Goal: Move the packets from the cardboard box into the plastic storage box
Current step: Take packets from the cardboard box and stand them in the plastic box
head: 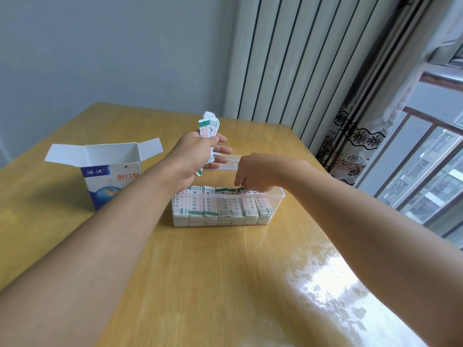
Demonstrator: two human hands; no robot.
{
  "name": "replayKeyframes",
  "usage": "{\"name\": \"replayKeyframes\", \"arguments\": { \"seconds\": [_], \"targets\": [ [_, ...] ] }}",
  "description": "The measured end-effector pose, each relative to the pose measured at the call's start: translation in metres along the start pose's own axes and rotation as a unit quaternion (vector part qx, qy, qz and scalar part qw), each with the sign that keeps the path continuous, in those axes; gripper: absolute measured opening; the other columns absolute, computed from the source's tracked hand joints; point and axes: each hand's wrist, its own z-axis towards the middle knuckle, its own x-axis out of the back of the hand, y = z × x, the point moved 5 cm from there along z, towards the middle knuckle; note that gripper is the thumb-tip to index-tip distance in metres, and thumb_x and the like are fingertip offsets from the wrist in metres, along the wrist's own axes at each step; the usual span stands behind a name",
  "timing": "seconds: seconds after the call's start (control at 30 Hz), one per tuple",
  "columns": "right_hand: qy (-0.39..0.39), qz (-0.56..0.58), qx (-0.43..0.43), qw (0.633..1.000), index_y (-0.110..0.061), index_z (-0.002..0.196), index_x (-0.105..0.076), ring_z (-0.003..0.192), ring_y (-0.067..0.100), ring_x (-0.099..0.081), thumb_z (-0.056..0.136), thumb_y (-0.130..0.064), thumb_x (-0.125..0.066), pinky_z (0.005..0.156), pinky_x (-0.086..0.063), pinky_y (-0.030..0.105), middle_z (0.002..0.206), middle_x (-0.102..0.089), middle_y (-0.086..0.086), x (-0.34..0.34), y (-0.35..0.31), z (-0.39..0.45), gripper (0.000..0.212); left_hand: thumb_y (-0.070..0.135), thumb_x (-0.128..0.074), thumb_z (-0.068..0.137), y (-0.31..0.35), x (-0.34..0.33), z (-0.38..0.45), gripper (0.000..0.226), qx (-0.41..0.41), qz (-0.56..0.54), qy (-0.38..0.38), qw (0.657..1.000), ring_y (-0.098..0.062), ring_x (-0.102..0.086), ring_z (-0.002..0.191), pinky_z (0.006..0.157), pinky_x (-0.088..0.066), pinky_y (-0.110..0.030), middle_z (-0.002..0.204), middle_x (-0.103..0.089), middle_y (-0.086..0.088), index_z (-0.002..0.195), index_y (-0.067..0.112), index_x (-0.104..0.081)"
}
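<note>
A clear plastic storage box (276, 205) stands mid-table, filled with upright rows of white and green packets (220, 207). My left hand (198, 159) hovers above its far left side and grips a bunch of packets (208, 127) that stick up past my fingers. My right hand (255, 172) reaches down into the box's right part, fingers curled and pinching the top of a packet (242, 189) in the row. The open cardboard box (110, 171), blue and white with flaps up, stands to the left; its inside is hidden.
The wooden table (213, 271) stretches toward me with window glare at the right. A white radiator (300, 58) and a patterned curtain (355, 141) stand behind the table's far right corner. A window is at the right.
</note>
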Motion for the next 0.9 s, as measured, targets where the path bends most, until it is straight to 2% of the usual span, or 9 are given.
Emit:
{"name": "replayKeyframes", "arguments": {
  "seconds": [0.07, 0.2, 0.3, 0.43, 0.5, 0.73, 0.8, 0.83, 0.9],
  "targets": [
    [0.011, 0.039, -0.025, 0.999, -0.021, 0.117, -0.073, 0.099, 0.025, -0.068, 0.097, -0.028, -0.063, 0.090, -0.058, 0.043, 0.109, -0.074, -0.002, -0.0022, 0.0032, 0.0049, 0.024, 0.017, -0.043, 0.108, 0.0000, 0.0003, -0.0001, 0.022, 0.001, 0.001, 0.001, 1.000, -0.018, -0.072, 0.080, 0.070, -0.056, -0.028, 0.100, -0.077, -0.007, 0.107, 0.011, -0.065],
    [0.037, 0.056, -0.042, 0.997, -0.015, 0.108, -0.072, 0.085, 0.022, -0.066, 0.092, -0.039, -0.072, 0.078, -0.058, 0.037, 0.096, -0.072, 0.000, -0.0039, 0.0016, 0.0072, 0.028, 0.017, -0.044, 0.108, 0.0002, 0.0001, -0.0001, 0.022, 0.000, 0.002, 0.001, 1.000, -0.017, -0.072, 0.079, 0.069, -0.056, -0.027, 0.099, -0.077, -0.006, 0.105, 0.012, -0.065],
    [0.052, 0.049, -0.056, 0.996, -0.013, 0.094, -0.066, 0.065, 0.018, -0.056, 0.093, -0.034, -0.069, 0.057, -0.047, 0.030, 0.079, -0.062, 0.000, -0.0073, -0.0012, 0.0069, 0.022, 0.018, -0.044, 0.108, 0.0002, -0.0001, -0.0002, 0.022, 0.001, 0.004, 0.000, 1.000, -0.017, -0.072, 0.079, 0.068, -0.056, -0.027, 0.099, -0.077, -0.006, 0.105, 0.013, -0.065],
    [0.066, 0.050, -0.063, 0.995, -0.016, 0.072, -0.055, 0.059, 0.017, -0.049, 0.093, -0.027, -0.066, 0.051, -0.039, 0.029, 0.072, -0.056, 0.000, -0.0072, -0.0006, 0.0076, 0.026, 0.018, -0.044, 0.108, -0.0009, -0.0011, 0.0001, 0.022, 0.002, 0.000, -0.002, 1.000, -0.017, -0.071, 0.078, 0.067, -0.055, -0.026, 0.100, -0.077, -0.007, 0.103, 0.013, -0.065],
    [0.071, 0.046, -0.060, 0.995, -0.018, 0.069, -0.052, 0.060, 0.017, -0.051, 0.093, -0.027, -0.065, 0.051, -0.039, 0.029, 0.072, -0.057, 0.000, -0.0065, -0.0004, 0.0092, 0.029, 0.018, -0.044, 0.108, -0.0012, -0.0014, 0.0005, 0.022, 0.003, -0.001, -0.003, 1.000, -0.017, -0.071, 0.078, 0.066, -0.055, -0.026, 0.100, -0.077, -0.007, 0.103, 0.013, -0.065],
    [0.073, 0.047, -0.055, 0.995, -0.020, 0.076, -0.059, 0.065, 0.017, -0.054, 0.094, -0.023, -0.062, 0.051, -0.041, 0.030, 0.078, -0.061, 0.000, -0.0036, 0.0000, 0.0124, 0.019, 0.018, -0.045, 0.108, -0.0012, -0.0015, 0.0003, 0.022, 0.002, 0.002, -0.006, 1.000, -0.018, -0.072, 0.079, 0.066, -0.055, -0.026, 0.100, -0.077, -0.008, 0.104, 0.013, -0.065],
    [0.069, 0.069, -0.054, 0.994, -0.021, 0.094, -0.071, 0.076, 0.018, -0.063, 0.091, -0.025, -0.065, 0.064, -0.056, 0.032, 0.091, -0.069, -0.002, -0.0039, -0.0018, 0.0117, 0.008, 0.017, -0.045, 0.108, -0.0012, -0.0015, 0.0001, 0.022, 0.001, 0.002, -0.007, 1.000, -0.019, -0.072, 0.080, 0.066, -0.055, -0.026, 0.100, -0.077, -0.008, 0.103, 0.013, -0.065],
    [0.063, 0.081, -0.054, 0.993, -0.021, 0.104, -0.073, 0.082, 0.019, -0.066, 0.090, -0.027, -0.066, 0.074, -0.060, 0.036, 0.097, -0.072, -0.003, -0.0047, -0.0029, 0.0116, 0.017, 0.017, -0.045, 0.108, -0.0012, -0.0014, 0.0000, 0.022, 0.001, 0.002, -0.007, 1.000, -0.019, -0.072, 0.080, 0.066, -0.055, -0.026, 0.100, -0.077, -0.008, 0.103, 0.013, -0.065],
    [0.055, 0.092, -0.052, 0.993, -0.020, 0.113, -0.072, 0.086, 0.020, -0.068, 0.089, -0.025, -0.065, 0.083, -0.061, 0.039, 0.103, -0.073, -0.001, -0.0048, -0.0049, 0.0092, 0.025, 0.017, -0.045, 0.108, -0.0013, -0.0015, -0.0004, 0.022, 0.002, 0.001, -0.007, 1.000, -0.019, -0.072, 0.080, 0.065, -0.055, -0.026, 0.101, -0.076, -0.008, 0.104, 0.012, -0.065]
  ]
}}
